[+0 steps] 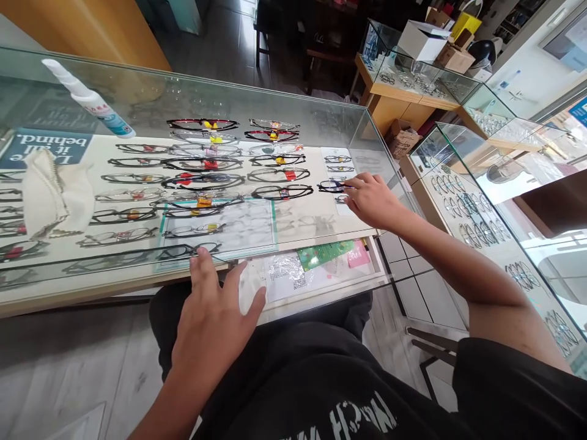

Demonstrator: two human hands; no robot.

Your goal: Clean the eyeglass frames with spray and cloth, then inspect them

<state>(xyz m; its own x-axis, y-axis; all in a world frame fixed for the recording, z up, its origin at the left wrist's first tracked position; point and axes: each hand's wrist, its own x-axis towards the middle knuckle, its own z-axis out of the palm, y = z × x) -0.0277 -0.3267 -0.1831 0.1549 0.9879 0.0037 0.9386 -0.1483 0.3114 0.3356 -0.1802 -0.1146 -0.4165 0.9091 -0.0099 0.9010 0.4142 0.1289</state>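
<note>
My right hand (pixel 372 200) reaches over the right part of a glass display counter (pixel 316 119). Its fingers are closed on one end of a dark-framed pair of eyeglasses (pixel 330 186). My left hand (pixel 211 308) is open, fingers spread, with its fingertips at the counter's front edge by a dark pair of glasses (pixel 183 251). Left of the held pair, rows of eyeglasses (pixel 282 192) lie on the counter, many with red or yellow tags on the lenses. Whether some lie under the glass is hard to tell.
A white spray bottle (pixel 101 107) with a blue base and a cream cloth (pixel 57 195) are at the left. Below the counter, a drawer (pixel 321 287) stands pulled out with papers inside. More glass cases (pixel 477 201) hold glasses at the right.
</note>
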